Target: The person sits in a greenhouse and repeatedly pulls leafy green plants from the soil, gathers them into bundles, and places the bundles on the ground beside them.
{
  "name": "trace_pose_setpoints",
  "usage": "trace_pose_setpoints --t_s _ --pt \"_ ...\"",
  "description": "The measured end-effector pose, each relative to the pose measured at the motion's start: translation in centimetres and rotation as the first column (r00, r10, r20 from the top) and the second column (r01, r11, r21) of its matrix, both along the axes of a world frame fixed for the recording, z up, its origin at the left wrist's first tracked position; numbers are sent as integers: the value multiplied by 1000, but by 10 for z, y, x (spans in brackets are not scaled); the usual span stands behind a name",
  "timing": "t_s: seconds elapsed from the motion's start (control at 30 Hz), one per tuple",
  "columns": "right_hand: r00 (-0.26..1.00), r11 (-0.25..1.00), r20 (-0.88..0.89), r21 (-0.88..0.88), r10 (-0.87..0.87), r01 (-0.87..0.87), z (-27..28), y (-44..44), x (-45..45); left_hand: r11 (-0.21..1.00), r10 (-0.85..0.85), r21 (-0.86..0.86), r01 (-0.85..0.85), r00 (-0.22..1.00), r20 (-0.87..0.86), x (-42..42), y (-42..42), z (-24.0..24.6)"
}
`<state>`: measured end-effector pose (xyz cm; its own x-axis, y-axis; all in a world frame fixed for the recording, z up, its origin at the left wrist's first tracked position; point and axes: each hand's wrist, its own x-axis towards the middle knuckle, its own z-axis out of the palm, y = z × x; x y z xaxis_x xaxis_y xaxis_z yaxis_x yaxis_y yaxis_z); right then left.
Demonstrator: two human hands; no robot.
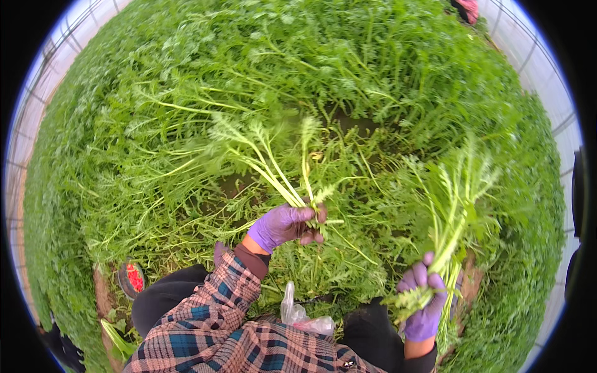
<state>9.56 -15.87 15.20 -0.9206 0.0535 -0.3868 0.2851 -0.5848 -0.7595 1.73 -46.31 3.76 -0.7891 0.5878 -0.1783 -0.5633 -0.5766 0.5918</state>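
Note:
My left hand (291, 224), in a purple glove, is closed around the lower ends of a few pale green leafy stems (275, 179). These stems fan up and to the left, with feathery leaves at their tips. At the right, my right hand (424, 293), gloved the same way, grips a thicker bunch of leafy green stems (450, 233). That bunch points upward, its leaves spreading above the fist. Short leafy bits poke out below the right thumb. Some fingers of both hands are partly hidden by the stems.
A dense bed of leafy greens (298, 56) surrounds me, with loose stems (336, 265) lying in front. A clear plastic bag (303, 317) sits between my knees. Red pieces (135, 278) lie in a dark container at left. Part of another person (468, 9) shows far right, near the plastic greenhouse wall (545, 70).

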Motion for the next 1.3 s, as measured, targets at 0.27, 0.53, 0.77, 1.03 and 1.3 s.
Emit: trace_pose_setpoints --t_s 0.27,0.53,0.77,1.03,1.3 --pt "976 969 -84 -130 200 -210 21 -7 24 780 -614 -220 586 785 -88 43 82 106" --pt "968 969 -235 -207 88 -138 30 -29 81 600 -769 -398 693 638 -49 75 86 158" --pt "886 905 -400 -244 233 -348 23 -38 99 469 -792 -513 719 599 115 94 83 167" --pt "890 907 -452 -348 57 -235 1 -42 85 595 -638 -611 522 769 36 114 66 138" --pt "888 922 -450 -376 -97 -90 -19 -31 72 452 -208 -863 -224 915 -346 129 37 57"
